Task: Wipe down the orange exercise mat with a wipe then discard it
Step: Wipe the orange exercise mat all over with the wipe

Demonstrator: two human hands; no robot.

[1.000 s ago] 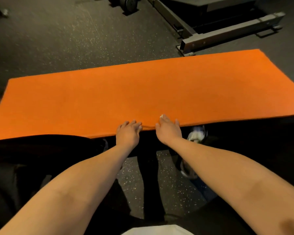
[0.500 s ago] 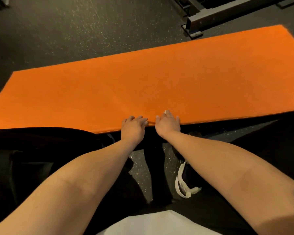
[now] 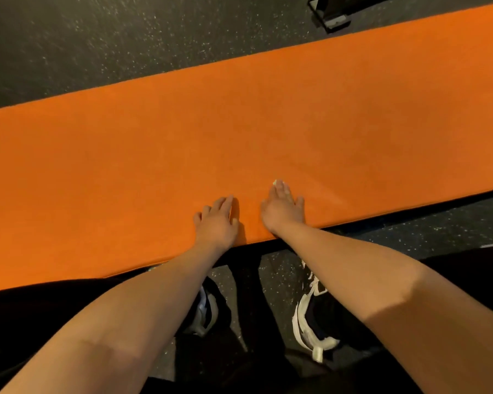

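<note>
A long orange exercise mat (image 3: 239,132) lies flat across the dark speckled floor and fills the middle of the view. My left hand (image 3: 217,221) rests palm down on the mat's near edge with its fingers straight. A little to its right, my right hand (image 3: 282,209) also lies flat on the mat near that edge, fingers pointing away from me. Neither hand holds anything. No wipe is in view.
A grey metal frame foot (image 3: 333,15) of gym equipment stands on the floor beyond the mat's far edge at the upper right. My black-and-white shoes (image 3: 310,317) stand just short of the mat's near edge. Speckled rubber floor (image 3: 97,38) surrounds the mat.
Both hands have slid forward from the mat's near edge onto its top surface. The view has tipped down and moved closer, so the equipment frame has shifted toward the top right corner.
</note>
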